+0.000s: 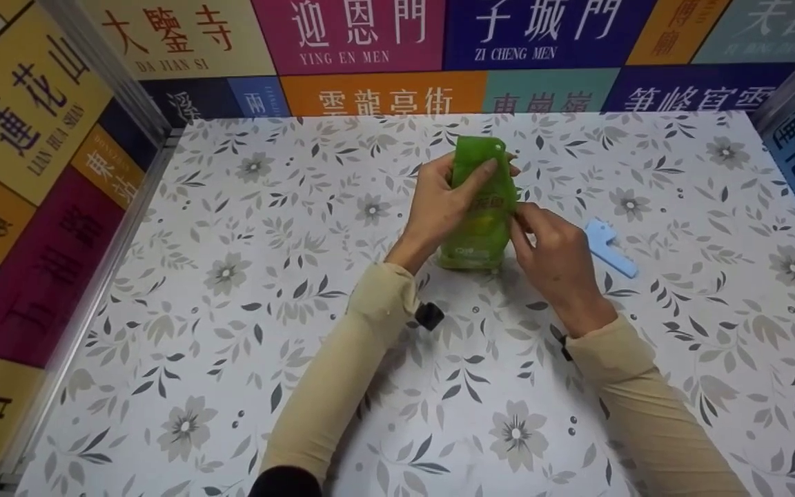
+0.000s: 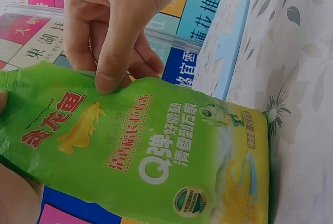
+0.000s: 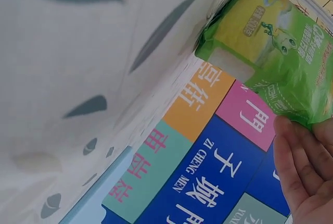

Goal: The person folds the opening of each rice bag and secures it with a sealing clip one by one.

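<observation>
One bag point(image 1: 477, 231) stands on the table point(image 1: 232, 373); from here I see the left hand point(image 1: 441, 197) gripping its upper part, the right hand point(image 1: 556, 255) pinching its side edge, a clip point(image 1: 609, 248) nearby.

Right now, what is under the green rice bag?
Floral table cover shows around the base of the green rice bag. The patch directly beneath is hidden, so I cannot tell what lies there.
</observation>
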`<state>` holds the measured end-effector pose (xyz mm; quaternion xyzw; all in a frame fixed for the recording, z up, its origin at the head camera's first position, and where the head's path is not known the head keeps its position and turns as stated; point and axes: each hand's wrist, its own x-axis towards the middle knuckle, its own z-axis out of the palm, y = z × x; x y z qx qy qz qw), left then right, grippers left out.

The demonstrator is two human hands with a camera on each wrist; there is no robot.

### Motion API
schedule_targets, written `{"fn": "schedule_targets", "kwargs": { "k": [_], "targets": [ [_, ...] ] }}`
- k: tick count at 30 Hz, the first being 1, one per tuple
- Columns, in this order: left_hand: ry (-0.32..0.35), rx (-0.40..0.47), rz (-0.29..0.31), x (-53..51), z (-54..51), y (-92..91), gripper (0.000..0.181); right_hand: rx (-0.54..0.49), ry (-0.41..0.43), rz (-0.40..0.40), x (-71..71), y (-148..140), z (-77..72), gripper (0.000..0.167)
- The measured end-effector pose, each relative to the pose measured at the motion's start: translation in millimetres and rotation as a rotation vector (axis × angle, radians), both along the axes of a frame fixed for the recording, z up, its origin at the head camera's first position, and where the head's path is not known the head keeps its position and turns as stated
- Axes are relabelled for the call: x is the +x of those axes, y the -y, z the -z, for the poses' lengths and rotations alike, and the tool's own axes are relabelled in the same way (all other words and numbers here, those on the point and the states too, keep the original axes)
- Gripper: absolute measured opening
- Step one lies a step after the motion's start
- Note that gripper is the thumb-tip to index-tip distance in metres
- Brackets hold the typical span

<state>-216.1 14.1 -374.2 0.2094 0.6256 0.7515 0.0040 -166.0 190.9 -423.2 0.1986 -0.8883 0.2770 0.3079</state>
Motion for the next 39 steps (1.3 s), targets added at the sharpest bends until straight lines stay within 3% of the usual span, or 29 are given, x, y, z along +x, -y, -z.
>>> {"fn": "schedule_targets", "kwargs": {
  "k": [13,20,28,39],
  "targets": [
    [0.032,-0.005,0.004,1.2,-4.3,-1.5,0.027,0.077,-0.081,0.009,0.4,1.3,-0.2,0.017],
    [0.025,-0.075,-0.032,2.4,-2.9,-0.5,0.039,0.114,-0.107,0.028,1.4,2.9,0.8,0.017],
    [0.041,-0.052,-0.053,2.2,-1.6,-3.0,0.036,0.110,-0.119,0.031,2.1,4.8,2.9,0.017],
    [0.034,-0.032,-0.007,4.2,-2.0,-2.1,0.032,0.103,-0.128,0.029,3.2,4.5,2.5,0.018]
  ]
}}
